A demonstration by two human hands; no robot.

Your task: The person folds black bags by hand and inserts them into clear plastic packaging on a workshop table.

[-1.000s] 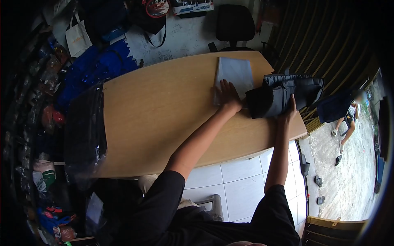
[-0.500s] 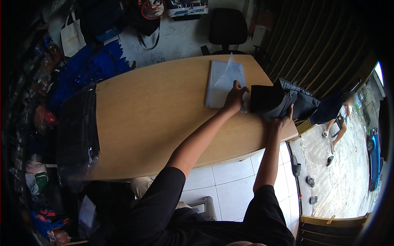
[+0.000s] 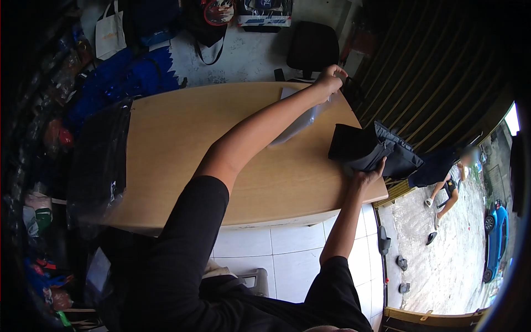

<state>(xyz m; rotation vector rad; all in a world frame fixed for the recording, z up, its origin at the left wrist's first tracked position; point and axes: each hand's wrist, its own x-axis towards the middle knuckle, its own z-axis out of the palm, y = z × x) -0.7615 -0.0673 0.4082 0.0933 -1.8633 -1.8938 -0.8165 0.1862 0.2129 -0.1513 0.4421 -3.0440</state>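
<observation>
Okay, the left hand is raised over the far edge of the bench, its grip pinched tight on the top of a clear plastic sleeve. The sleeve is thin, see-through and glossy, hanging slack and slanting down toward the benchtop. The right hand touches the near edge of a black folded bag lying at the bench's right end. Can't tell if that grip clasps it. A dark wrapped bundle lies at the left end, and an office chair stands beyond the far side.
</observation>
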